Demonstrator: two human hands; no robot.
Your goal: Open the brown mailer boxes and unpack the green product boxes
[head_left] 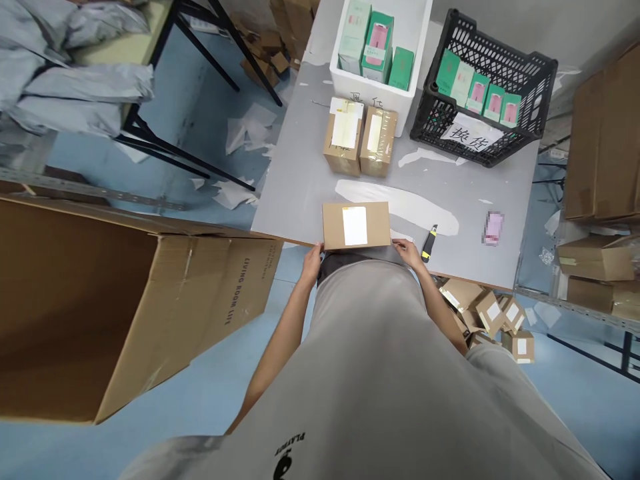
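A closed brown cardboard box [333,225] with a white label [355,225] lies across the front edge of the grey table, right before my body. My left hand [311,265] is at its near left corner, fingers curled against the edge. At the near right corner, my right hand [409,253] has its fingertips against the box's side. Both hands hold the box between them; the undersides of the fingers are hidden. Just right of my right hand lies a black and yellow box cutter [429,243].
Two taped cartons [343,155] stand behind the box, before a white bin [371,90] of green boxes. A black crate [425,120] holds more. A pink item [493,229] lies right. A large open carton [215,293] stands left; small cartons [487,313] lie on the floor.
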